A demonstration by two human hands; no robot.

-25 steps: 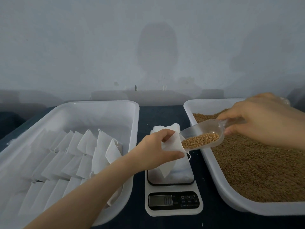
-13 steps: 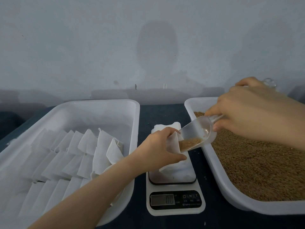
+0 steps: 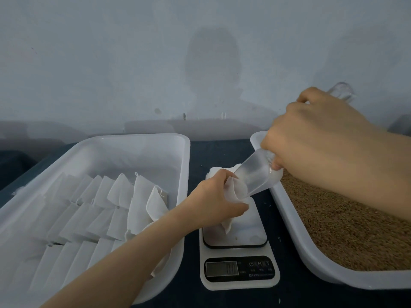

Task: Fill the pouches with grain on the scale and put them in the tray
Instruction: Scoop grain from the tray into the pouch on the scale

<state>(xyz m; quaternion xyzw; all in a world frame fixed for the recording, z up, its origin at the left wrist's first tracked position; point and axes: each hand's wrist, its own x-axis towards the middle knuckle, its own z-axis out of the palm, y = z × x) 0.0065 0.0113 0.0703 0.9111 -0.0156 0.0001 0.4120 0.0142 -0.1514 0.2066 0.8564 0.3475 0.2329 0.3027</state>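
Right hand (image 3: 322,150) grips the scoop (image 3: 255,172), now tipped empty into the pouch (image 3: 225,226) the left hand (image 3: 213,203) pinches; weigh next

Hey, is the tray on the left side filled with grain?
No, the left tray holds rows of white pouches, while the grain lies in the right tray.

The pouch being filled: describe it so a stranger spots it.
Find the scale between the left tray and the grain tray. Above it, the left hand pinches one white pouch open. Unlike the pouches in the left tray, it has a clear scoop tipped into its mouth.
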